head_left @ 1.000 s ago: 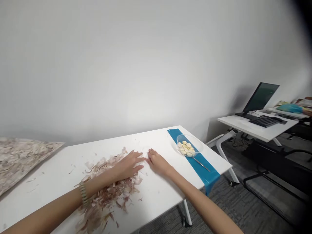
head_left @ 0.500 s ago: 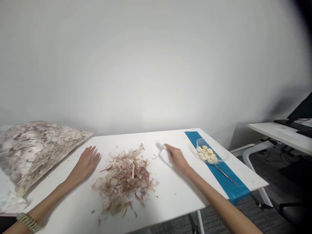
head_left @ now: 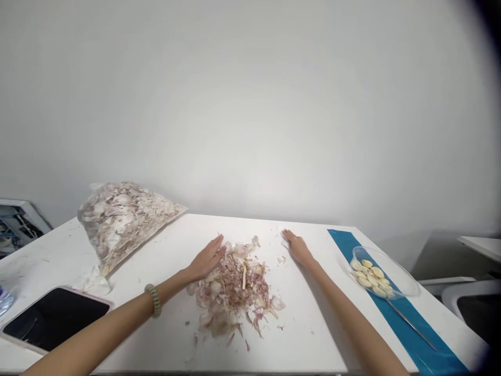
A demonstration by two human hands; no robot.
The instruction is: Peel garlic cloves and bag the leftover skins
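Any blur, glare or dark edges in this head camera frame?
In the head view, the top right corner falls into dark vignette, the white wall glows brightest mid-frame, and the left hand and right hand show no strong motion blur.

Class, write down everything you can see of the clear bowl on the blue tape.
The bowl is clear and shallow, glass or plastic, with a plain round rim. It sits on the blue tape, overhanging the tape's right edge. Peeled garlic cloves lie inside, and a thin metal utensil extends from its near edge.
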